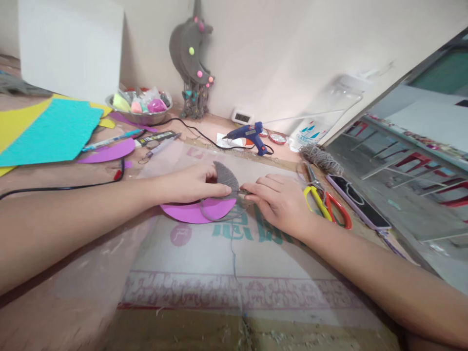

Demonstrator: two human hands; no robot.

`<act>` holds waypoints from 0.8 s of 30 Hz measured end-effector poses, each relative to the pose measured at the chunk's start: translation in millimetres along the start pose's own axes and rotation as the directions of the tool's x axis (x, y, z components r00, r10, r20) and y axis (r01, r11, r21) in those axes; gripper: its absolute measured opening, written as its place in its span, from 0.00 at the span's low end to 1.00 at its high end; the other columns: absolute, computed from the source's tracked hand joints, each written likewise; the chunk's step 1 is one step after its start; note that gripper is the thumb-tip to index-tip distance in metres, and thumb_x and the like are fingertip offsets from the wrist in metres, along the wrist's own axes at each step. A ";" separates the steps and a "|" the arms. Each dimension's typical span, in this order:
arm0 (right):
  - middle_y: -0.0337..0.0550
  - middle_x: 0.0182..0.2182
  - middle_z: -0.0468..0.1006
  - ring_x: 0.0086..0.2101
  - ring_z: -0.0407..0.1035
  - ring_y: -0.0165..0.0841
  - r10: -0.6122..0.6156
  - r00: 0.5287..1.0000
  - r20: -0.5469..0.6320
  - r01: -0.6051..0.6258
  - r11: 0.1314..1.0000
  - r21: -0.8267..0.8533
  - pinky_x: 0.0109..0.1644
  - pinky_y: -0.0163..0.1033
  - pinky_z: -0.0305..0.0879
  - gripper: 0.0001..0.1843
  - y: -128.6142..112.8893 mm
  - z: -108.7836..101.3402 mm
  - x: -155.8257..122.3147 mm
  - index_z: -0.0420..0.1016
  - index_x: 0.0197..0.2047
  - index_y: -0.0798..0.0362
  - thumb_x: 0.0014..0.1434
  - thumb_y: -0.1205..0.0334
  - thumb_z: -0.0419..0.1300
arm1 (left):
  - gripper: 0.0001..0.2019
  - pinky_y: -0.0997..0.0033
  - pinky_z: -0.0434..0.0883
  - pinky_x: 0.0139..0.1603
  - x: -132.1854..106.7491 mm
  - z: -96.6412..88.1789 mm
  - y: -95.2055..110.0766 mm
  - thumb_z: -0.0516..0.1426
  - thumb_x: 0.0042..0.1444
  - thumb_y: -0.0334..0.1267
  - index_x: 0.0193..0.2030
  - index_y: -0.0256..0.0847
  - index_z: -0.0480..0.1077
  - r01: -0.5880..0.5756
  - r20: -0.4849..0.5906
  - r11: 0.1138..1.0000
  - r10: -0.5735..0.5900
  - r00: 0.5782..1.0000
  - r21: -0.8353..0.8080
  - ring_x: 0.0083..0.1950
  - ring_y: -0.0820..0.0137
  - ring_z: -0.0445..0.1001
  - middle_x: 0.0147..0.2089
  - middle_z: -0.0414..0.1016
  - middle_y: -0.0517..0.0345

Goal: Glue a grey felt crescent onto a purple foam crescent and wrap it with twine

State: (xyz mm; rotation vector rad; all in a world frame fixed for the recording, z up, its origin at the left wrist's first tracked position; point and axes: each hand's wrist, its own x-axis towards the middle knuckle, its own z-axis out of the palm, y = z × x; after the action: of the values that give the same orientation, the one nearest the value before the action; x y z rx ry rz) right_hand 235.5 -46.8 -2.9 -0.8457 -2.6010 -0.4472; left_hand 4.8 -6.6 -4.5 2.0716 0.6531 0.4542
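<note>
My left hand [193, 184] grips a purple foam crescent [188, 213], thumb on top and fingers curled at its far side. Grey yarn [227, 176] is wound closely around the upper part of the crescent; the lower part shows bare purple. At the crescent's right edge, my right hand [280, 200] is closed in a pinch on the strand of yarn. A loose loop of that strand curves below the crescent. Beneath both hands lies a printed plastic sheet [179, 287]. Right of my right hand are scissors [325, 204] with yellow and red handles.
A ball of grey yarn [321, 158] and a phone [360, 202] lie at the right. Behind are a blue glue gun [248, 134], a small clock [242, 116] and a plastic bottle [318, 112]. Foam sheets [54, 131] and a metal bowl [146, 117] stand left; a moon ornament [186, 48] hangs behind.
</note>
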 end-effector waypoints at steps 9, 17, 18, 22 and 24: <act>0.45 0.30 0.74 0.29 0.64 0.32 0.078 0.997 -0.005 -0.077 0.994 0.075 0.33 0.38 0.58 0.14 -0.6 -1.2 -1.8 0.72 0.46 0.58 0.63 0.59 0.51 | 0.12 0.77 0.64 0.33 0.8 0.8 1.1 0.52 0.56 0.40 0.36 0.35 0.73 0.010 -0.027 0.999 -0.009 1.000 0.034 0.33 0.74 0.69 0.33 0.75 0.59; 0.46 0.30 0.75 0.30 0.64 0.33 0.046 0.999 0.002 -0.046 0.998 0.041 0.33 0.38 0.58 0.14 -0.8 1.0 -1.6 0.72 0.46 0.57 0.63 0.60 0.50 | 0.13 0.78 0.63 0.31 -0.1 0.7 2.5 0.52 0.56 0.41 0.36 0.35 0.74 0.018 -0.024 1.000 -0.017 1.000 0.026 0.30 0.76 0.68 0.32 0.74 0.60; 0.46 0.30 0.75 0.30 0.64 0.33 0.045 0.999 0.001 -0.045 0.998 0.038 0.34 0.38 0.58 0.14 -1.1 1.1 -1.4 0.72 0.46 0.57 0.63 0.59 0.50 | 0.13 0.78 0.63 0.31 -0.1 0.6 2.4 0.52 0.56 0.41 0.36 0.35 0.74 0.016 -0.024 1.000 -0.015 1.000 0.024 0.31 0.76 0.68 0.32 0.74 0.60; 0.45 0.30 0.75 0.30 0.64 0.33 0.041 0.999 0.006 -0.041 0.999 0.028 0.33 0.38 0.58 0.14 -1.8 0.3 -0.7 0.72 0.45 0.57 0.64 0.60 0.50 | 0.13 0.77 0.64 0.34 0.0 0.3 0.8 0.52 0.56 0.41 0.37 0.36 0.74 -0.003 -0.014 1.000 0.004 1.000 0.010 0.33 0.74 0.69 0.34 0.76 0.60; 0.45 0.30 0.75 0.30 0.64 0.33 0.036 0.999 0.014 -0.037 0.999 0.035 0.33 0.38 0.58 0.14 -1.9 -0.2 0.0 0.73 0.45 0.57 0.63 0.60 0.50 | 0.13 0.77 0.65 0.36 0.1 0.1 -0.1 0.52 0.57 0.41 0.38 0.36 0.74 -0.009 -0.004 1.000 0.009 1.000 -0.003 0.34 0.74 0.70 0.36 0.76 0.59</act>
State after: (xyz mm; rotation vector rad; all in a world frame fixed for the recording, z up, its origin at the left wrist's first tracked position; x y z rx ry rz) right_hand 234.5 -48.3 -3.1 -0.8855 -2.5929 -0.3858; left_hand 4.9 -6.5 -4.7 2.0720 0.6447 0.4644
